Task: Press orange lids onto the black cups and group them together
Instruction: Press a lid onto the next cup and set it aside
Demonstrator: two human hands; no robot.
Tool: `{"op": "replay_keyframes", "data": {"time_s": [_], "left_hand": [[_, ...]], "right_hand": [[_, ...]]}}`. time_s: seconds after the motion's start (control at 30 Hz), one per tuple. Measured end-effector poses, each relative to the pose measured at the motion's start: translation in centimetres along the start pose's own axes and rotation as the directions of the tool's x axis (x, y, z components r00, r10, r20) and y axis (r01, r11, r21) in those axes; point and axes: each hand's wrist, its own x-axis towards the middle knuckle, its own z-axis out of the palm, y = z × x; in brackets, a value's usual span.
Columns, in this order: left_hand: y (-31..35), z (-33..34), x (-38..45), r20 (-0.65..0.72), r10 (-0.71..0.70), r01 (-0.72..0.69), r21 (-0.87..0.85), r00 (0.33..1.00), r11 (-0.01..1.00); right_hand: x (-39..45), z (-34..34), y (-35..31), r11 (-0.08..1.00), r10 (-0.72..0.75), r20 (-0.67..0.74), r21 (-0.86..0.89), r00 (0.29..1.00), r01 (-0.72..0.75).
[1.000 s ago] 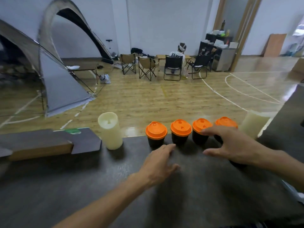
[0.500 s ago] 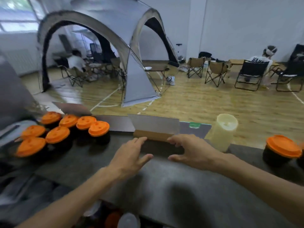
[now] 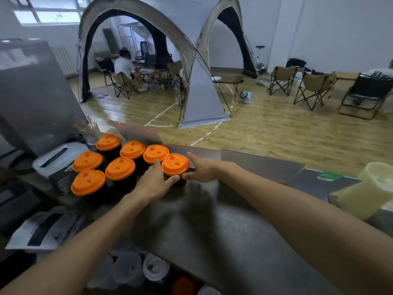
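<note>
Cradling the nearest cup between both hands, I have it at the right end of the group, its orange lid seated flat as far as I can tell. My left hand curls round its left side, fingers reaching up between it and the neighbouring lid, thumb wrapped under the front; my right hand wraps the right side, thumb meeting the left thumb at the front of the dark body, so the grip is a close two-handed hold on this one cup. Six more lidded cups stand just beside it, packed in rough rows, near the left end of the grey counter. A second ago my hands were over a separate row of four lidded cups further right, both spread and holding nothing; half a second ago they were crossing the counter toward this cluster. So I have turned from that row to this group, and I judge the step in hand is moving cups to merge the two sets. A pale candle stands well to the right, a glass behind the cluster.
</note>
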Motion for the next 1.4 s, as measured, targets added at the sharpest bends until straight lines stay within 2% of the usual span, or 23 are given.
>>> {"op": "replay_keyframes", "data": {"time_s": [0.2, 0.3, 0.5, 0.6, 0.7, 0.9, 1.1, 1.4], "left_hand": [[0.1, 0.9, 1.2, 0.070, 0.010, 0.001, -0.155, 0.997, 0.988], [0.1, 1.1, 0.9, 0.041, 0.020, -0.012, -0.182, 0.999, 0.983], [2.2, 2.0, -1.7, 0.027, 0.144, -0.135, -0.202, 0.989, 0.970], [5.2, 3.7, -3.6, 0.096, 0.230, -0.212, -0.169, 0.968, 0.963], [9.2, 6.1, -6.0, 0.204, 0.325, -0.309, -0.111, 0.923, 0.945], [18.5, 12.4, -9.8, 0.264, 0.523, -0.551, 0.039, 0.811, 0.834], [27.0, 18.5, -13.2, 0.339, 0.694, -0.710, -0.098, 0.635, 0.698], [30.6, 23.5, -15.7, 0.330, 0.775, -0.763, -0.199, 0.539, 0.615]], "right_hand": [[3.0, 0.3, -0.9, 0.999, 0.044, 0.040, 0.027, 0.998, -0.045], [2.4, 0.5, -1.0, 1.000, -0.007, -0.026, -0.001, 1.000, 0.007], [-3.4, 1.7, 2.3, 0.988, -0.047, -0.140, 0.138, 0.989, 0.066], [-8.4, 2.3, 5.6, 0.990, -0.009, -0.194, 0.137, 0.981, 0.036], [-13.9, 2.5, 9.0, 0.996, 0.046, -0.224, 0.083, 0.974, -0.028], [-24.9, 2.5, 16.6, 0.978, 0.209, -0.281, 0.034, 0.937, -0.208], [-34.9, 3.0, 23.5, 0.917, 0.393, -0.321, 0.066, 0.862, -0.394], [-40.2, 4.0, 28.0, 0.900, 0.433, -0.348, 0.228, 0.832, -0.373]]}}
